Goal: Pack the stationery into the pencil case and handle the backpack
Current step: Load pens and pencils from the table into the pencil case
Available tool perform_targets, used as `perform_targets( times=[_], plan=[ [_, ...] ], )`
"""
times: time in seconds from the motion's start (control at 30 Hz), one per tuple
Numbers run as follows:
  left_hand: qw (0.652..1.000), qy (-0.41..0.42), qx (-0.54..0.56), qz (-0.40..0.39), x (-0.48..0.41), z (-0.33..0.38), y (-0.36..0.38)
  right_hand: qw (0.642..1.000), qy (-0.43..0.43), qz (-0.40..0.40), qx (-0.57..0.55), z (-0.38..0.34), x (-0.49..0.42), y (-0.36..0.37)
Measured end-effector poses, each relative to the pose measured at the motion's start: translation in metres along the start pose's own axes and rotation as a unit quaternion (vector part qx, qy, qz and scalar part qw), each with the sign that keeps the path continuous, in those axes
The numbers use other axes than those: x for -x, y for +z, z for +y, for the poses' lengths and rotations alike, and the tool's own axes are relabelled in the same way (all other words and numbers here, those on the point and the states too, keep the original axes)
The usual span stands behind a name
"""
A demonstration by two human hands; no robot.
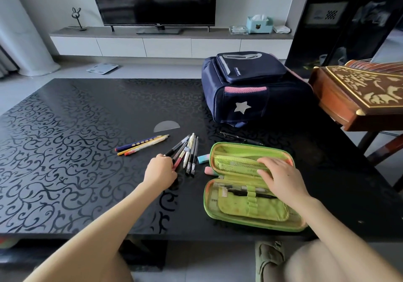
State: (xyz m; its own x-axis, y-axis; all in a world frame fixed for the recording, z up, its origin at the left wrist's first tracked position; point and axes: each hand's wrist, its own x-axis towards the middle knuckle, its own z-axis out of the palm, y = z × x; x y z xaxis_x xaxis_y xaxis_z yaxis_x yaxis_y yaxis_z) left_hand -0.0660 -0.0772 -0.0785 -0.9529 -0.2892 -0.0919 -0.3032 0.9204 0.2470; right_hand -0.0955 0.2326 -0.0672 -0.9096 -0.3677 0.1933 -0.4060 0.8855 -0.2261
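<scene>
A green pencil case (250,209) lies unzipped and spread flat on the black table, with a pen under its elastic loops. My right hand (281,177) rests flat on its mesh pocket, fingers spread. My left hand (160,170) is closed on the near ends of a bunch of pens (188,151) lying left of the case. Three pencils (141,145) lie further left. Two erasers sit beside the case, a teal one (203,158) and a pink one (211,171). A thin black pen (241,139) lies behind the case. The navy backpack (250,87) lies at the back right.
A grey half-round protractor (166,126) lies behind the pencils. A carved wooden zither (357,92) overhangs the table's right side. The patterned table (65,151) has its near edge close to my knees. A TV stand and floor scale lie beyond.
</scene>
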Motion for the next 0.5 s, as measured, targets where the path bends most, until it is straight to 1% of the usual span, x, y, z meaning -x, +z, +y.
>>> perform_targets(
  times=[0.1,0.17,0.23,0.3,0.37,0.4,0.43,0.5],
  plan=[
    [0.999,-0.009,-0.012,0.041,0.003,-0.002,0.000,0.997,0.028,0.045,-0.052,0.000,0.000,0.003],
    [0.997,-0.012,0.027,0.073,0.007,-0.002,-0.005,0.992,0.047,0.082,-0.085,0.002,-0.001,0.003],
    [0.992,-0.005,0.075,0.102,0.016,-0.003,-0.015,0.988,0.060,0.097,-0.104,0.004,-0.004,0.000],
    [0.986,0.008,0.131,0.104,0.030,0.002,-0.024,0.987,0.057,0.103,-0.111,0.007,-0.003,-0.002],
    [0.977,0.047,0.193,0.072,0.049,0.012,-0.030,0.985,0.028,0.110,-0.130,0.006,0.003,-0.004],
    [0.970,0.073,0.227,0.044,0.060,0.021,-0.032,0.981,0.011,0.104,-0.165,0.003,0.007,-0.006],
    [0.959,0.094,0.268,0.012,0.069,0.031,-0.031,0.972,0.004,0.084,-0.219,0.001,0.013,-0.010],
    [0.934,0.104,0.340,-0.043,0.080,0.054,-0.028,0.941,0.013,0.015,-0.337,-0.005,0.024,-0.019]
  ],
)
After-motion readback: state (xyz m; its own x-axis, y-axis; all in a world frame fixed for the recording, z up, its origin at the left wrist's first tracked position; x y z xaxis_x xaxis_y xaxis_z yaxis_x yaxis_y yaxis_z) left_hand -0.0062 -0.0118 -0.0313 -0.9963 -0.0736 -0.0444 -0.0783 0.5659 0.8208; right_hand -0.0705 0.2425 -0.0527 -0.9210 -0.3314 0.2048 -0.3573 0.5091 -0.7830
